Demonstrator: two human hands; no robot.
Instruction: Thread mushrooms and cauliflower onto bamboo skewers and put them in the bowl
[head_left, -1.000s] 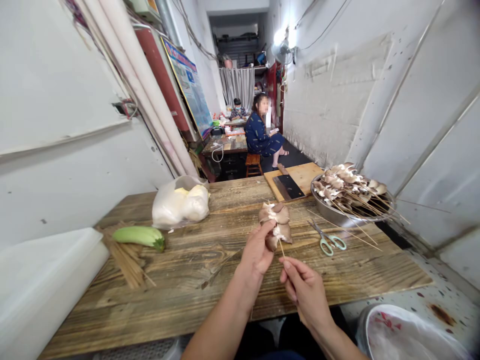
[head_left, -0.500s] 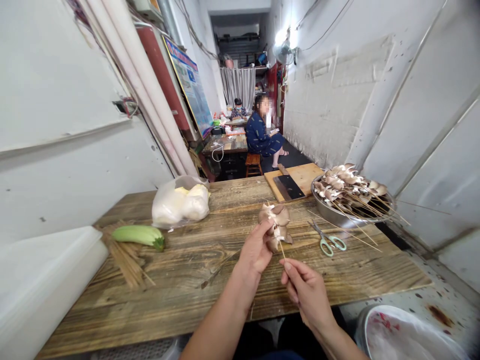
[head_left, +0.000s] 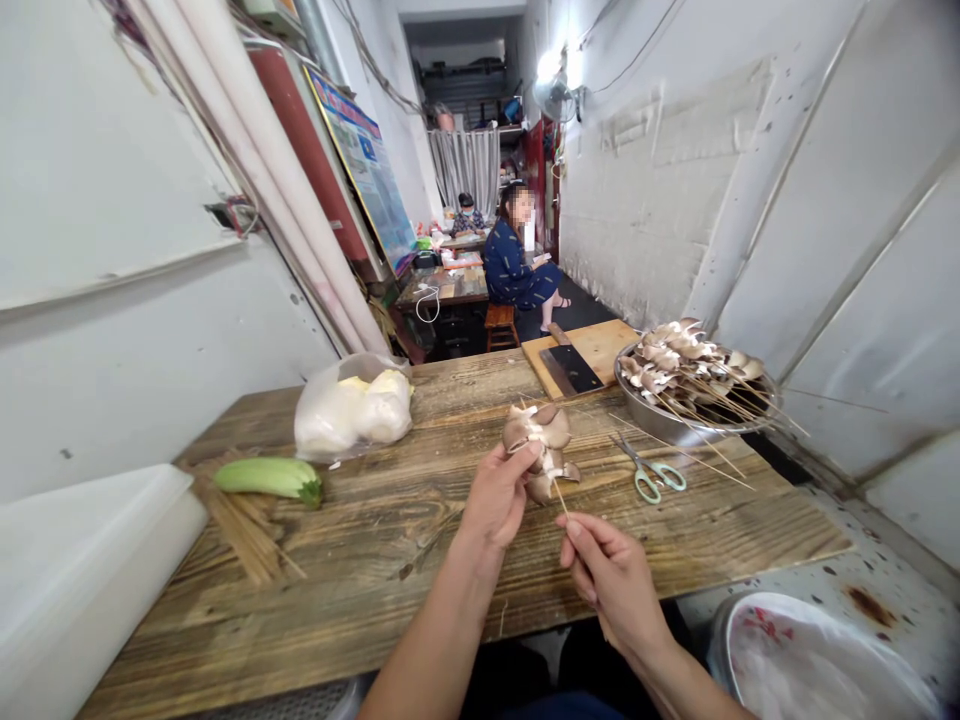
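Observation:
My left hand (head_left: 501,490) is closed on grey-brown oyster mushrooms (head_left: 553,428) threaded on a thin wooden skewer (head_left: 561,497). My right hand (head_left: 611,570) pinches the lower end of that skewer between thumb and fingertips. The skewer tilts, its tip showing just past the top mushroom. To the right lie scissors (head_left: 649,474) with pale green handles, blades partly apart. Behind them a metal bowl (head_left: 652,418) holds a heap of skewered mushrooms (head_left: 686,362), with sticks jutting over its rim.
A cleaver (head_left: 574,368) rests on a cutting board (head_left: 611,343) at the far edge. On the left are a plastic bag (head_left: 319,415), a green squash (head_left: 262,477), loose skewers (head_left: 244,535) and a white container (head_left: 97,580). A lined bin (head_left: 817,660) stands lower right. Two people sit beyond.
The view has shifted slightly, so most things appear a little further left. My hands keep the same grip, with the left fingers slightly shifted on the mushrooms.

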